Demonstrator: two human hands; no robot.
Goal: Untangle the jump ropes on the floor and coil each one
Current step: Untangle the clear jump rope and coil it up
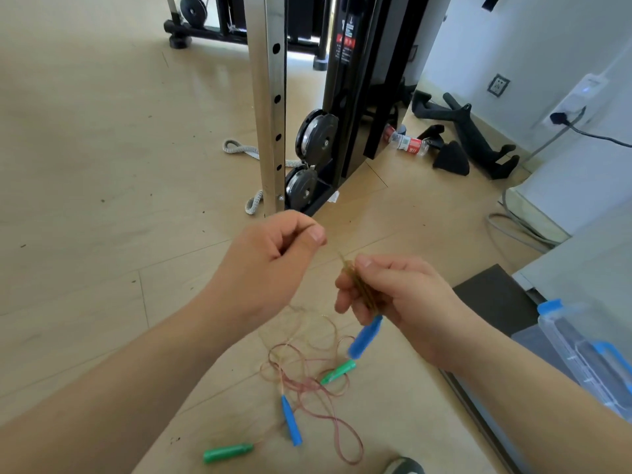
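My right hand (pixel 393 289) grips a small bundle of coiled yellowish rope (pixel 359 285), and a blue handle (pixel 365 336) hangs from under it. My left hand (pixel 273 261) is raised beside it with thumb and forefinger pinched together, apparently on a thin strand that is too fine to see clearly. Below on the wood floor lies a tangle of reddish and pale rope (pixel 307 381). Among it are a second blue handle (pixel 291 420) and two green handles (pixel 338 371) (pixel 227 452).
A cable machine with a steel post (pixel 270 107) and black pulleys (pixel 314 138) stands ahead. Grey straps (pixel 239 148), a plastic bottle (pixel 407 142) and black attachments (pixel 472 138) lie around it. A clear bin with blue clips (pixel 581 350) and a dark mat (pixel 492 295) sit at right.
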